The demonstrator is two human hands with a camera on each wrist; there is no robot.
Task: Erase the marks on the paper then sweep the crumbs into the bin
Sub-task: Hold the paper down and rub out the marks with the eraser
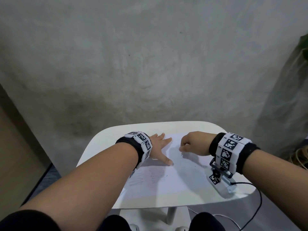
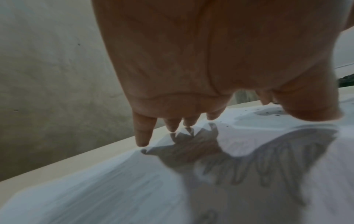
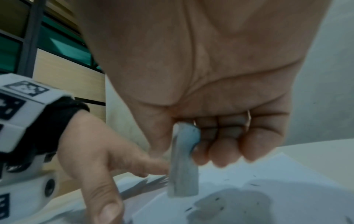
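Note:
A white sheet of paper (image 1: 175, 177) lies on a small white table (image 1: 100, 142). Pencil scribbles (image 2: 268, 163) show on it near my left wrist. My left hand (image 1: 160, 147) presses flat on the paper's far left part, fingers spread and straight. My right hand (image 1: 191, 144) hovers just right of it, fingers curled round a grey-white eraser (image 3: 182, 163) whose lower end touches the paper. Dark eraser crumbs (image 3: 218, 203) are scattered on the sheet around the eraser (image 1: 181, 154). No bin is in view.
A grey concrete wall (image 1: 150, 64) rises behind the table. A black cable (image 1: 258, 197) hangs off the table's right edge to the floor. A wooden panel (image 1: 13, 147) stands at the left, and a green plant (image 1: 304, 45) at the far right.

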